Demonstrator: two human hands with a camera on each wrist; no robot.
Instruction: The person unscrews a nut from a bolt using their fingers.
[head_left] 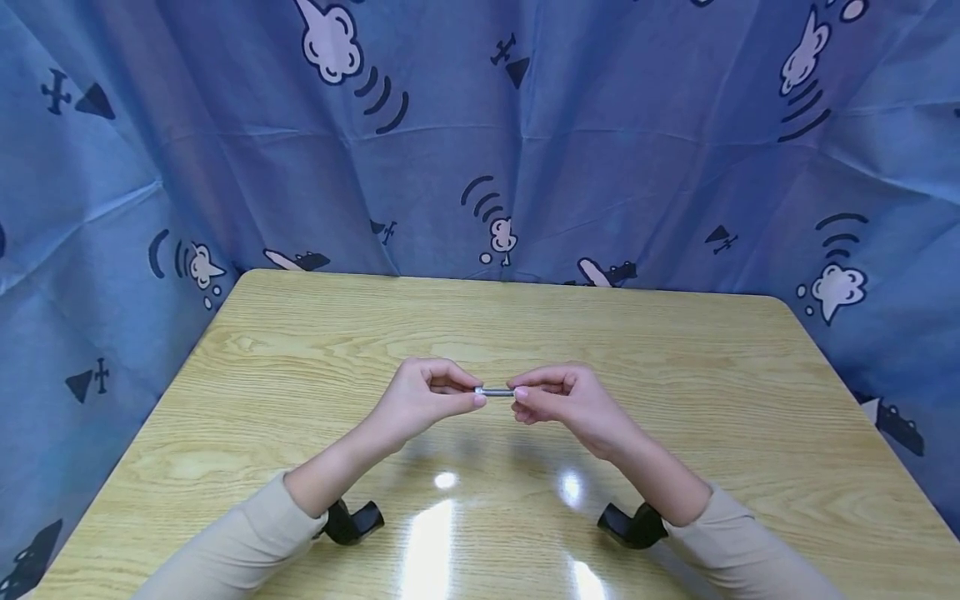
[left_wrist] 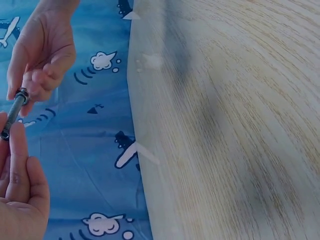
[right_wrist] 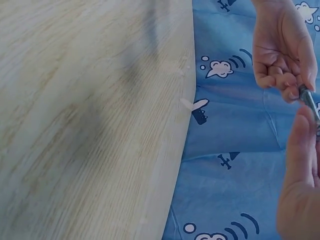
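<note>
A metal bolt (head_left: 498, 392) with a threaded shank is held level between both hands above the table. My left hand (head_left: 414, 402) pinches one end between thumb and fingertips. From the other side, my right hand (head_left: 572, 403) pinches the opposite end the same way. In the left wrist view, the bolt (left_wrist: 15, 111) shows its threads, with a wider nut-like piece (left_wrist: 22, 93) at the right hand's fingertips. At the edge of the right wrist view, the bolt (right_wrist: 309, 101) is partly covered by fingers.
A wood-grain table (head_left: 300, 333) lies beneath the hands, with bright light reflections near its front. Blue printed curtain (head_left: 435, 150) hangs behind and along both sides. Black wrist-worn devices (head_left: 352, 523) sit at both cuffs.
</note>
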